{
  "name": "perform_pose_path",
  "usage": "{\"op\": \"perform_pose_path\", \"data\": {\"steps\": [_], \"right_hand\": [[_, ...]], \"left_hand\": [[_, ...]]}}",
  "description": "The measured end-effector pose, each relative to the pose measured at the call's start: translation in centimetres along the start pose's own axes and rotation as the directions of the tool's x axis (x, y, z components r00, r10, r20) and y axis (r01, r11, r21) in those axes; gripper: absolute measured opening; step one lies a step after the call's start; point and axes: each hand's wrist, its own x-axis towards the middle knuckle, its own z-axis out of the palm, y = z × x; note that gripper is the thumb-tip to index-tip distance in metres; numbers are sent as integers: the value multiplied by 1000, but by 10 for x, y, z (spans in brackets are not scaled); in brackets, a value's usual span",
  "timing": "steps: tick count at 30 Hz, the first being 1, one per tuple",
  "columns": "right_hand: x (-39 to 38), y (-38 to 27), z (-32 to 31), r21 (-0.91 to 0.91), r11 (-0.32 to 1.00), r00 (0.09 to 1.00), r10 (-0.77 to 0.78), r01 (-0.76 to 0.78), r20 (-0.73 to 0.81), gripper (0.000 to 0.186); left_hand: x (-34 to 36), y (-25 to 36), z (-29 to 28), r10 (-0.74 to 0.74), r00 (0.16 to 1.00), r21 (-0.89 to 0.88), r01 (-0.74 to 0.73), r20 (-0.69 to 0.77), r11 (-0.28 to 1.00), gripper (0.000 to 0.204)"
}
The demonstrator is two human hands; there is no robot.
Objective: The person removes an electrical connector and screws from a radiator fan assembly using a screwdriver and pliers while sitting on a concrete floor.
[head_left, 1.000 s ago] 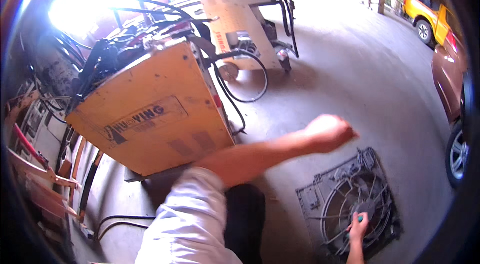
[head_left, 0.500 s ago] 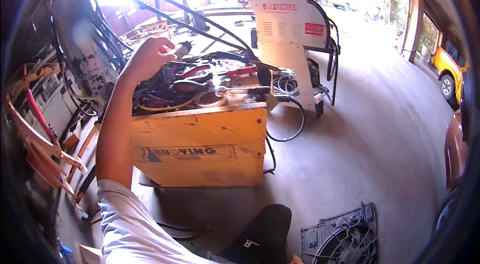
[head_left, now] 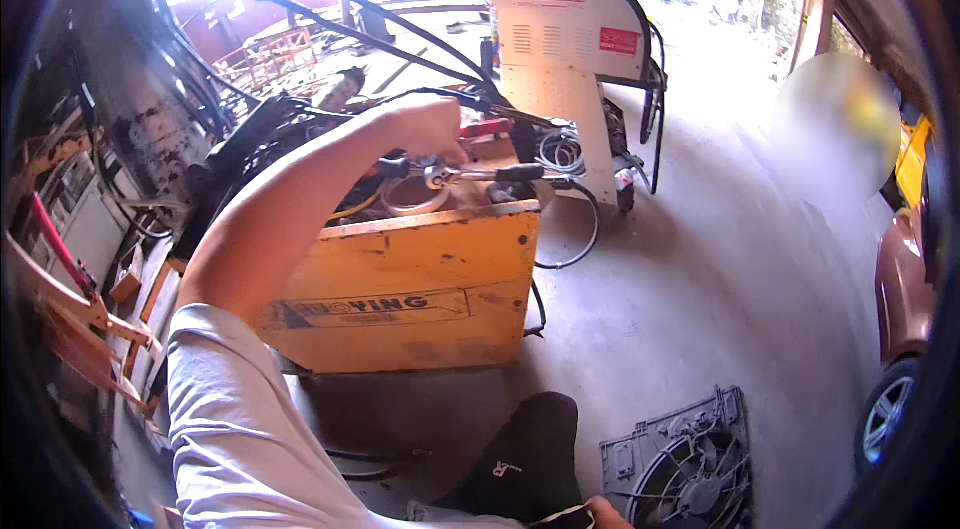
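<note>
My left hand (head_left: 428,127) hangs over the crowded top of an orange metal box (head_left: 420,299), its fingers curled downward and close together. Whatever they may hold is hidden by the hand. Just below the fingers lies a ratchet wrench (head_left: 490,174) with a dark grip. Beside it are a roll of tape (head_left: 413,197) and red-handled pliers (head_left: 487,127). A dark-ended cylindrical tool (head_left: 345,89) rests farther back, past my forearm. Only part of my right hand (head_left: 607,514) shows at the lower edge, near my dark-clothed leg (head_left: 520,459); its fingers cannot be made out.
A tall white machine (head_left: 545,59) with cables stands behind the box. On the floor at lower right lies a radiator fan (head_left: 695,489) in its frame. Metal frames (head_left: 85,299) crowd the left side. A brown car (head_left: 900,299) is at far right, below a blurred patch.
My left hand has moved right and nearer, from beside the cylindrical tool to over the ratchet wrench. The cylindrical tool stays behind. More of my right hand shows at the lower edge.
</note>
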Motion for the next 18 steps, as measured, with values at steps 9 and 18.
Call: {"op": "perform_pose_path", "data": {"steps": [9,18], "right_hand": [[21,10,42,-52,998,993,31,-25,111,54],[-2,47,5,-96,985,986,-133,142,96,49]], "left_hand": [[-18,18,-13,-257,964,-100,250,-67,963,34],[-27,106,-20,-48,831,-232,-99,-555,968,27]]}}
